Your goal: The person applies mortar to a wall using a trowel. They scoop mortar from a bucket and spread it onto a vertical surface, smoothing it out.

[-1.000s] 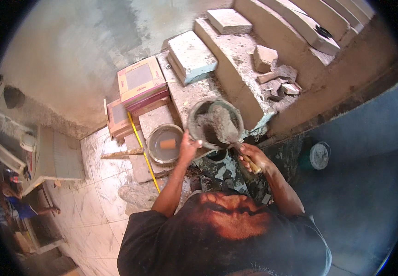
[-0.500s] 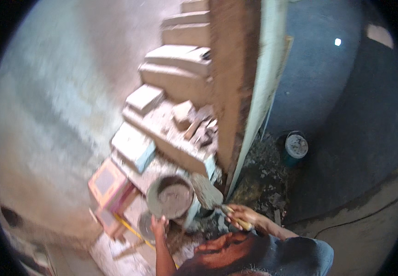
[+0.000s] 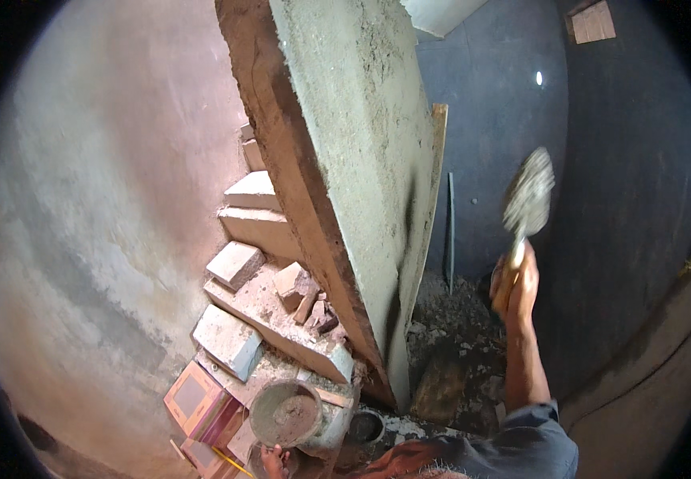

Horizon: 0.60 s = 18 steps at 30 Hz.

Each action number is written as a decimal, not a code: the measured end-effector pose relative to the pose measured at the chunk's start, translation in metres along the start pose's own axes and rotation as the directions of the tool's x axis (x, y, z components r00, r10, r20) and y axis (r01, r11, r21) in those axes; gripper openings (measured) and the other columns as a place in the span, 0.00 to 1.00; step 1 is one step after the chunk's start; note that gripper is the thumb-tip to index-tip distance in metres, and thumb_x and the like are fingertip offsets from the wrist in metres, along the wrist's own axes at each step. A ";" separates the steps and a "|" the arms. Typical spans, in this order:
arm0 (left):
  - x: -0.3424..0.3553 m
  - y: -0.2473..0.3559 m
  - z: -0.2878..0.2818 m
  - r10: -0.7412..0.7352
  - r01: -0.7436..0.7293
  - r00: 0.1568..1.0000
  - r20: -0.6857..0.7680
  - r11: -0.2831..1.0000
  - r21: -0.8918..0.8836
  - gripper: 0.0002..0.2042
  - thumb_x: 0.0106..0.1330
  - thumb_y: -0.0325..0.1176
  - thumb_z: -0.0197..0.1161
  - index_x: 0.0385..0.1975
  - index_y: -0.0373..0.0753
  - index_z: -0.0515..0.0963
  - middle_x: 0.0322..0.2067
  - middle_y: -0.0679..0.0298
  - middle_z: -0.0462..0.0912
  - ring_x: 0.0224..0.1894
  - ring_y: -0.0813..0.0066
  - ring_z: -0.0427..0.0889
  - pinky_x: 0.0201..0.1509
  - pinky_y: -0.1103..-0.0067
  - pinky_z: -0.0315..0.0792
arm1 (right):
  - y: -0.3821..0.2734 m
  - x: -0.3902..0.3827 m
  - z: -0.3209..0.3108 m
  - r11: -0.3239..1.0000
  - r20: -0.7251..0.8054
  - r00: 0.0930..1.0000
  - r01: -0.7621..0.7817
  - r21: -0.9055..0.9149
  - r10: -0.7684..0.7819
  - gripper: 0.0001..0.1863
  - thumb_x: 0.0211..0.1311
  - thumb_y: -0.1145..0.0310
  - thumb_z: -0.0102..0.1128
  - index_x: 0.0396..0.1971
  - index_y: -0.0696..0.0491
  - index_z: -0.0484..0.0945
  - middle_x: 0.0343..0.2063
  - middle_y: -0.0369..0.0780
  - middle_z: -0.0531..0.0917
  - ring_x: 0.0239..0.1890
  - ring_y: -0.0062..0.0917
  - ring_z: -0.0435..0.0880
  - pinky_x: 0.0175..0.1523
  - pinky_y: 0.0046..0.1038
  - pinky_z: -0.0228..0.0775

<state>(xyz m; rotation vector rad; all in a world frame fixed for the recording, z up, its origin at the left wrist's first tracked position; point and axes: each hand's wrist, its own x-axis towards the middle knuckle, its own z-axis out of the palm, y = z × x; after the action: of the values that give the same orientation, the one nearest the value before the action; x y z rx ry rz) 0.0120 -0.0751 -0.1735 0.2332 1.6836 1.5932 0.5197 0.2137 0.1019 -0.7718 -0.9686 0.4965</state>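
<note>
My right hand (image 3: 520,289) is closed round the handle of a trowel (image 3: 529,195), raised at arm's length to the right of the wall end. Wet grey mortar covers the blade, which points up and is slightly blurred. Low at the bottom, my left hand (image 3: 275,461) grips the near rim of a bucket (image 3: 261,409). Grey mortar (image 3: 296,415) lies inside it. Part of my left hand is cut off by the lower edge of the view.
A rough plastered wall (image 3: 361,144) rises beside concrete steps (image 3: 254,231). Blocks (image 3: 230,339) and broken pieces (image 3: 293,286) lie on the steps. A pink box (image 3: 194,399) stands left of the bucket. A dark round container (image 3: 365,427) sits right of it; rubble (image 3: 457,351) covers the floor.
My right hand has lifted the trowel from beside the bucket, up and to the right. The view has shifted, showing more of the plastered wall. My left hand stays at the bucket.
</note>
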 end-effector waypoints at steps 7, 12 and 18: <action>0.017 -0.029 -0.004 0.159 -0.158 0.987 0.021 0.987 -0.036 0.14 0.66 0.32 0.49 0.51 0.40 0.67 0.38 0.63 0.76 0.32 0.75 0.74 0.28 0.81 0.71 | -0.093 0.166 0.069 0.802 -0.537 0.721 0.583 0.128 -0.438 0.35 0.58 0.69 0.57 0.63 0.52 0.50 0.36 0.41 0.71 0.24 0.21 0.74 0.25 0.22 0.71; 0.027 -0.018 -0.003 0.038 -0.042 0.991 -0.125 0.999 -0.032 0.19 0.63 0.28 0.54 0.53 0.49 0.63 0.45 0.66 0.70 0.38 0.71 0.72 0.35 0.78 0.74 | -0.101 0.254 0.132 0.492 -0.521 0.510 0.850 0.185 -0.684 0.25 0.59 0.69 0.53 0.55 0.43 0.54 0.33 0.38 0.73 0.22 0.23 0.75 0.23 0.25 0.72; 0.042 -0.023 -0.018 -0.016 0.008 0.983 -0.181 0.999 -0.046 0.26 0.62 0.24 0.54 0.61 0.50 0.59 0.46 0.61 0.74 0.24 0.70 0.76 0.25 0.80 0.76 | -0.029 0.135 0.169 0.906 0.633 0.691 0.423 0.038 -0.349 0.30 0.59 0.65 0.55 0.59 0.54 0.55 0.42 0.47 0.73 0.34 0.31 0.77 0.34 0.32 0.73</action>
<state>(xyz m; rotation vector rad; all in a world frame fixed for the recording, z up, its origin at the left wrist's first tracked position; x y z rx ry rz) -0.0196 -0.0674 -0.2138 0.0558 1.7800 1.6843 0.4403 0.3474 0.2547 -0.4667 -1.7642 0.3249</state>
